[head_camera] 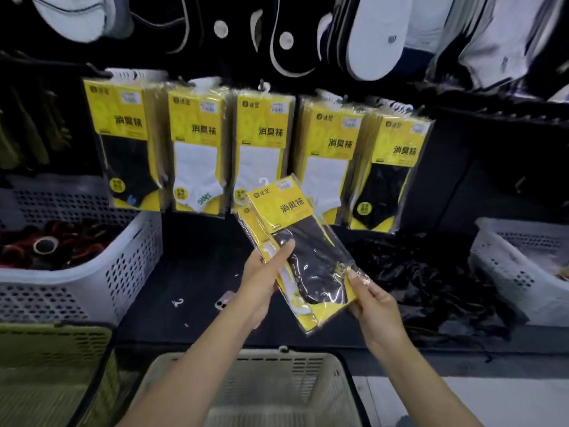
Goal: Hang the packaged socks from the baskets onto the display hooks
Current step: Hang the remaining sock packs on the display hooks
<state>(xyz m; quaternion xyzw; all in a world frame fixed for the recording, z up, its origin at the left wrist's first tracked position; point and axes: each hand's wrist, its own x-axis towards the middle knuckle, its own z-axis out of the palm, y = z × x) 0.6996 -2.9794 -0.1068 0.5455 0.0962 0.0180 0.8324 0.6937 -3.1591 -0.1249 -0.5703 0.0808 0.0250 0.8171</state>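
Together, the left hand [261, 275] and the right hand [377, 312] are gripping a small stack of sock packs [311, 257]. The left thumb is lying across the front with the fingers curled behind, and the right hand is pinching the near right corner. A black-sock pack is facing up, tilted. Just beyond it, hanging packs [258, 149] are lining up in five rows. A beige basket [277, 365] is sitting near, below the arms. A white basket [77, 291] is standing at the left, another white basket [517, 272] at the right.
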